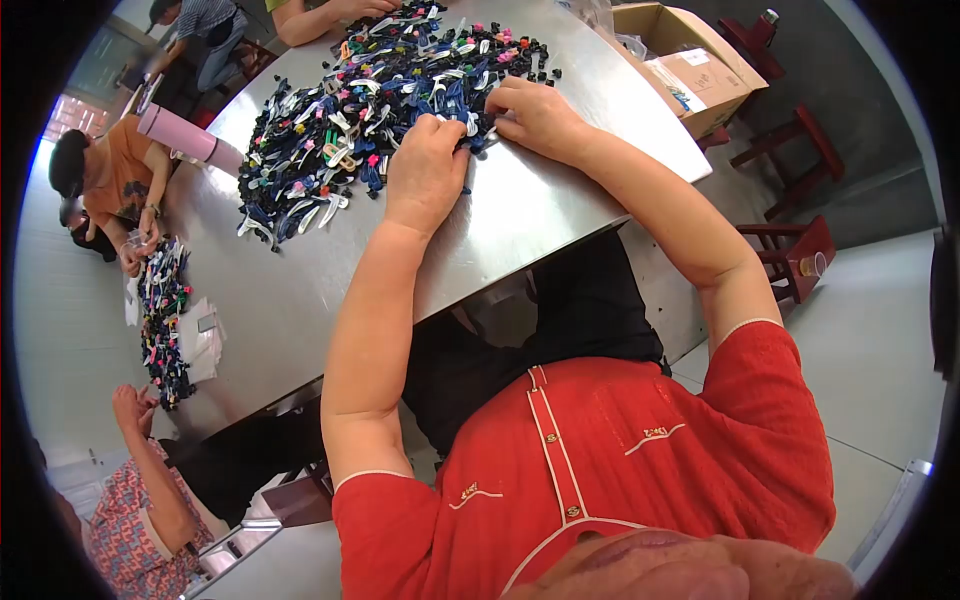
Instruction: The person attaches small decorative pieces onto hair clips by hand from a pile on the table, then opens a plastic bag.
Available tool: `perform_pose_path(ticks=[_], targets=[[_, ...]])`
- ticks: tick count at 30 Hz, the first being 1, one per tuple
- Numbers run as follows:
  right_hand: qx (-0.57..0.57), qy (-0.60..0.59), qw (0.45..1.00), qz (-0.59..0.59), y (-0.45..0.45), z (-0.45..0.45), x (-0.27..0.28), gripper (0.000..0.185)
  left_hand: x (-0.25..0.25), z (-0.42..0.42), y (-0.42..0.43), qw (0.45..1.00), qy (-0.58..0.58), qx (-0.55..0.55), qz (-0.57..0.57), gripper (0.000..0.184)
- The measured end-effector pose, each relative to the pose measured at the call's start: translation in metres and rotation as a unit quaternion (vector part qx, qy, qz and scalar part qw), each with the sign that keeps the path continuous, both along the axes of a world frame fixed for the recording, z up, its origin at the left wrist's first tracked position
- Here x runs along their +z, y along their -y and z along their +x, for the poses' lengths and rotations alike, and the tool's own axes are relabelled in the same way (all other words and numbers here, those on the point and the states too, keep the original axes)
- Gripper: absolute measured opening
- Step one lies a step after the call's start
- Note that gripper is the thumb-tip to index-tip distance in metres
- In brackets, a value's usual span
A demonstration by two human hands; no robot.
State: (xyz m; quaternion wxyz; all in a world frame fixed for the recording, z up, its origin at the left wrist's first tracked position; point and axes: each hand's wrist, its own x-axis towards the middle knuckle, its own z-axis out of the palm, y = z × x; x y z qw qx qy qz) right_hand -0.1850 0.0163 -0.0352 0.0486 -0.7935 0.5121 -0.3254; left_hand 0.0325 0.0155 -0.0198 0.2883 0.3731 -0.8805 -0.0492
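Note:
A large pile of small hair clips [340,130], mostly black, navy and white with pink, yellow and green bits, lies on the metal table [540,190]. At its near edge, my left hand [428,170] has its fingers curled and pressed together; whatever is in them is hidden. To its right, my right hand [540,118] pinches with thumb and forefinger at a small hair clip [490,138] with a pale, shiny part. Dark blue clips lie between the two hands, which are close but apart.
Another person's forearm [305,22] reaches to the pile's far side. A pink tumbler [180,135] stands at left. Two seated people work by a smaller clip pile [163,320] and white bags [203,345]. An open cardboard box [700,75] and red stools [800,150] are at right.

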Motion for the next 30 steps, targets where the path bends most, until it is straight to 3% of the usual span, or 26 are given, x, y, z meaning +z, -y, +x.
perform_pose_path(ticks=[11,21,23,27,30], targets=[[-0.039,0.009,0.996,-0.080,-0.002,-0.004,-0.004,0.016,0.009,-0.011,-0.010,0.991,-0.121,-0.045,0.029,0.015],[-0.068,0.147,0.981,-0.109,0.002,-0.011,-0.003,0.020,0.005,-0.022,-0.014,0.988,-0.133,-0.045,0.058,0.018],[-0.085,0.319,0.942,0.063,-0.003,-0.008,0.005,0.027,0.005,-0.021,-0.014,0.987,-0.151,-0.043,0.032,0.023],[-0.078,0.364,0.921,0.119,-0.005,-0.014,0.009,0.026,0.006,-0.018,-0.014,0.981,-0.179,-0.016,0.067,0.029],[-0.092,0.309,0.937,0.130,-0.010,-0.012,0.013,0.024,0.004,-0.019,-0.014,0.984,-0.173,-0.005,0.050,0.030]])
